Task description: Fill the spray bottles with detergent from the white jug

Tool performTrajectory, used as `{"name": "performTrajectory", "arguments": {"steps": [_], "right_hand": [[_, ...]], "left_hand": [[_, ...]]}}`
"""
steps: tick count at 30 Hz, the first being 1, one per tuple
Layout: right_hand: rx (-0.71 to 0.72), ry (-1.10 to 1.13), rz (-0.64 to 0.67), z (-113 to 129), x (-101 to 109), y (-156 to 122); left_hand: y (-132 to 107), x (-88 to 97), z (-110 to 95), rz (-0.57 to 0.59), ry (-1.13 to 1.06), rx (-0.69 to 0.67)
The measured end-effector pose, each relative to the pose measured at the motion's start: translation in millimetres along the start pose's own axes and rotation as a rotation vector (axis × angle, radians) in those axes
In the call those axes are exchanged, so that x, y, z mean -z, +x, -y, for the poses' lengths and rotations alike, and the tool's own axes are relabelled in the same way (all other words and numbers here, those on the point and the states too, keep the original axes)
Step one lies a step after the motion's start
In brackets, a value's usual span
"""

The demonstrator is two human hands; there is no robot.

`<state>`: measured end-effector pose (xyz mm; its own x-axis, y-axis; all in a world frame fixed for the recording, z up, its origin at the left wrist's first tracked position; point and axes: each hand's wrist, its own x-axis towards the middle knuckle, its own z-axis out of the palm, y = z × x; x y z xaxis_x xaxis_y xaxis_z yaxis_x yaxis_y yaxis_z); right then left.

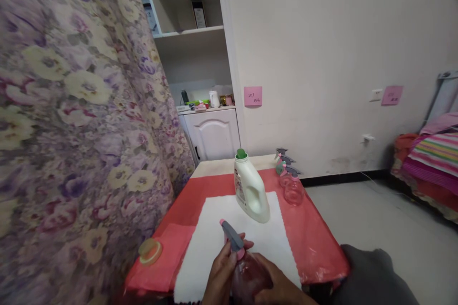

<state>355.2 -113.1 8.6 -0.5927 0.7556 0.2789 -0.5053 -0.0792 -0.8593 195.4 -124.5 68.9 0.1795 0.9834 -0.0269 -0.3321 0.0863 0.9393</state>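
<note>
Near the table's front edge, over a white cloth (200,243), I hold a pink see-through spray bottle (250,276) with a grey trigger head and a pink nozzle. My left hand (220,271) is closed around the collar below the spray head. Wrapped around the right side of the bottle's body is my right hand (277,281). Just beyond my hands, a pale green detergent jug (252,190) stands upright on the cloth, a green piece in its mouth. Several more spray bottles (294,193) stand at the table's back right, partly overlapping.
The table has a red cover (311,248). A roll of tape (150,251) lies at its left edge. A flowered curtain (89,152) hangs close on the left. Behind are a cabinet (214,133) and a wall; a bed (432,167) is at the far right.
</note>
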Motion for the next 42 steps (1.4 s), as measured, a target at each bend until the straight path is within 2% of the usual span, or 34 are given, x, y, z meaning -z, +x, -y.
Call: {"name": "performTrajectory", "arguments": {"steps": [4, 9, 12, 15, 19, 23, 26, 32, 36, 42], "right_hand": [[-0.008, -0.004, -0.015, -2, 0, 1], [0.025, -0.163, -0.101, -8, 8, -1], [0.021, -0.163, -0.131, -9, 9, -1], [-0.024, -0.025, -0.059, -1, 1, 0], [-0.059, 0.214, 0.074, 26, -22, -1], [-0.068, 0.281, 0.092, 47, -36, -3], [-0.066, 0.272, 0.085, 46, -35, -4], [-0.092, 0.125, 0.038, 25, -16, -3], [-0.075, 0.143, 0.027, 25, -18, -7], [-0.097, 0.214, 0.082, 36, -28, -11]], "left_hand": [[5, 2.1, 6, -0.058, -0.028, -0.002], [13, -4.1, 11, -0.178, 0.036, -0.038], [14, -8.6, 9, -0.215, 0.113, -0.047], [8, -12.6, 3, -0.187, 0.164, -0.059], [-2, -17.7, -3, -0.106, 0.1, -0.039], [-5, -18.6, -4, -0.042, 0.084, -0.048], [-3, -16.1, -1, -0.043, 0.057, -0.071], [0, -14.3, 2, -0.144, 0.156, -0.066], [-3, -19.9, 3, -0.201, 0.185, -0.085], [-9, -29.8, -1, -0.113, 0.06, -0.036]]}}
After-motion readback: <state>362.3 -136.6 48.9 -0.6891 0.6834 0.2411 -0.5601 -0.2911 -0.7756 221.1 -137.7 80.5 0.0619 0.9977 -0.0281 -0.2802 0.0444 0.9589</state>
